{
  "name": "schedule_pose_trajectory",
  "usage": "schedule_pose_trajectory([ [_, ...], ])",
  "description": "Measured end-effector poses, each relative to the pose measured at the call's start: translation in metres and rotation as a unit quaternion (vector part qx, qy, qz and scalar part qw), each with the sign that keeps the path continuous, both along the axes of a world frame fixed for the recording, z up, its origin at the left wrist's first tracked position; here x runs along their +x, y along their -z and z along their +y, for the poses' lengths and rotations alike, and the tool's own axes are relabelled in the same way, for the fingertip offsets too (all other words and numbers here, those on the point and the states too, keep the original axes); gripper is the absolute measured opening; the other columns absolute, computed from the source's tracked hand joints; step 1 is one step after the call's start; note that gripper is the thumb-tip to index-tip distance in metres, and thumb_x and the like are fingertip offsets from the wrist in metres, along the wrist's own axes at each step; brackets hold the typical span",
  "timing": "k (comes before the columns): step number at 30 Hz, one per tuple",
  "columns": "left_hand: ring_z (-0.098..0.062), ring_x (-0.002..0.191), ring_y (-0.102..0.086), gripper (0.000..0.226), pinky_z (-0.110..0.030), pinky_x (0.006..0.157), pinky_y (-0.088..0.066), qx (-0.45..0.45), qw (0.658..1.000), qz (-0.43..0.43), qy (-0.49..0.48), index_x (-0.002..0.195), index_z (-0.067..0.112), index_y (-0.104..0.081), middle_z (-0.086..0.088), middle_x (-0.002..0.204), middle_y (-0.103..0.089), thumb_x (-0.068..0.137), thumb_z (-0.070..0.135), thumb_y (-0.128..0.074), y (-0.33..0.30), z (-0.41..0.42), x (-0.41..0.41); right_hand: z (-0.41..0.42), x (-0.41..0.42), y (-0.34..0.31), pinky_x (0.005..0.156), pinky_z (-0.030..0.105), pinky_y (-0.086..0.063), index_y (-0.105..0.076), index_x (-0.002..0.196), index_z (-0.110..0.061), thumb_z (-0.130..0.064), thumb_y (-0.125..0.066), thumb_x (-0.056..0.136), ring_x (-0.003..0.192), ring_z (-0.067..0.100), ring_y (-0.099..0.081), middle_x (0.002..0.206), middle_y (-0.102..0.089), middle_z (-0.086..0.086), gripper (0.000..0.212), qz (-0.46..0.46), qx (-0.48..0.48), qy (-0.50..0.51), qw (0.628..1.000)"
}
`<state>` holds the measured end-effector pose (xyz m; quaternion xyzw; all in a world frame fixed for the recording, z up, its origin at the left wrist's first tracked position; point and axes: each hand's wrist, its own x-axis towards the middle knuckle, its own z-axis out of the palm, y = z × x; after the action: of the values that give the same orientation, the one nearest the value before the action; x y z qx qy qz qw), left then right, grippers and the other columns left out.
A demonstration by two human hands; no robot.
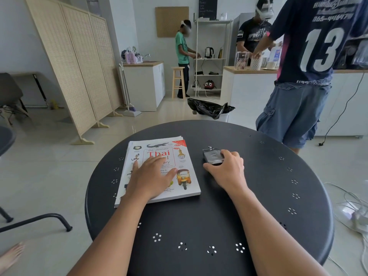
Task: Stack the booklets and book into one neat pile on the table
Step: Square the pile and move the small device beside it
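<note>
While left hand (152, 176) lies flat, fingers spread, on the Thai dictionary (185, 172), right hand (227, 168) cups a dark metal case (212, 155) on the black table (199, 220).

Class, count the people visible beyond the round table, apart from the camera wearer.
3: green-shirted person at the white shelf, headset wearer behind the counter, number-13 jersey wearer nearest the table. Others may be hidden.

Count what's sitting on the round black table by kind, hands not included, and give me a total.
Book with the Thai cover, top of the pile: 1
Booklets under it: edges show, number unclear
Small dark grey object under the right hand: 1
Total: 2 countable, plus booklets
</note>
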<state>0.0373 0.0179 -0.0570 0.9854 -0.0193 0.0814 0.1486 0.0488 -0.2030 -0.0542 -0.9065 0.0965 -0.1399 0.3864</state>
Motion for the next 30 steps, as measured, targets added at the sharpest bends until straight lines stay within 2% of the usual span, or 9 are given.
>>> schedule_pose_trajectory([
  [6, -0.012, 0.151, -0.019, 0.071, -0.053, 0.122, -0.005, 0.008, 1.000, 0.004, 0.002, 0.151, 0.027, -0.035, 0.010, 0.161, -0.029, 0.092, 0.068, -0.034, 0.001, 0.001, 0.001, 0.012, 0.000, 0.001, 0.098, 0.040, -0.045, -0.054, 0.137, -0.015, -0.054, -0.081, 0.076, 0.127, 0.025, -0.043, 0.136, -0.049, 0.005, 0.077, 0.034, 0.003, -0.042, 0.999],
  [12, -0.013, 0.150, -0.020, 0.071, -0.054, 0.122, -0.007, 0.014, 1.000, 0.003, 0.004, 0.150, 0.027, -0.036, 0.010, 0.161, -0.030, 0.092, 0.068, -0.034, 0.002, 0.001, 0.003, 0.009, 0.001, 0.002, 0.096, 0.037, -0.047, -0.055, 0.133, -0.015, -0.058, -0.080, 0.075, 0.122, 0.024, -0.046, 0.132, -0.051, 0.005, 0.076, 0.041, -0.005, -0.060, 0.997],
  [15, -0.013, 0.150, -0.021, 0.072, -0.055, 0.122, -0.007, 0.017, 1.000, 0.003, 0.006, 0.150, 0.027, -0.036, 0.009, 0.161, -0.030, 0.092, 0.069, -0.033, 0.002, 0.001, 0.003, 0.008, 0.003, 0.003, 0.097, 0.042, -0.050, -0.058, 0.129, -0.020, -0.063, -0.072, 0.077, 0.120, 0.024, -0.048, 0.127, -0.051, 0.003, 0.069, 0.051, -0.003, -0.067, 0.996],
  [20, -0.012, 0.150, -0.021, 0.072, -0.055, 0.122, -0.007, 0.015, 1.000, 0.001, 0.009, 0.150, 0.026, -0.036, 0.009, 0.161, -0.030, 0.092, 0.069, -0.033, 0.002, 0.002, 0.003, 0.008, 0.006, 0.006, 0.103, 0.048, -0.047, -0.061, 0.130, -0.016, -0.045, -0.058, 0.096, 0.116, 0.030, -0.054, 0.127, -0.056, 0.008, 0.045, 0.046, -0.019, -0.069, 0.996],
  [25, -0.012, 0.150, -0.020, 0.072, -0.054, 0.122, -0.006, 0.014, 1.000, 0.003, 0.008, 0.151, 0.026, -0.035, 0.009, 0.161, -0.029, 0.092, 0.068, -0.033, 0.001, 0.001, 0.003, 0.014, 0.002, 0.007, 0.095, 0.044, -0.054, -0.063, 0.125, -0.015, -0.037, -0.058, 0.097, 0.109, 0.027, -0.058, 0.124, -0.054, 0.005, 0.036, 0.045, -0.009, -0.079, 0.996],
  [30, -0.012, 0.150, -0.020, 0.071, -0.054, 0.122, -0.006, 0.013, 1.000, -0.002, 0.008, 0.151, 0.026, -0.036, 0.009, 0.161, -0.030, 0.093, 0.067, -0.034, 0.001, 0.001, 0.002, 0.016, 0.002, 0.007, 0.096, 0.042, -0.053, -0.062, 0.129, -0.018, -0.033, -0.058, 0.097, 0.112, 0.026, -0.056, 0.128, -0.054, 0.005, 0.036, 0.039, -0.011, -0.087, 0.995],
])
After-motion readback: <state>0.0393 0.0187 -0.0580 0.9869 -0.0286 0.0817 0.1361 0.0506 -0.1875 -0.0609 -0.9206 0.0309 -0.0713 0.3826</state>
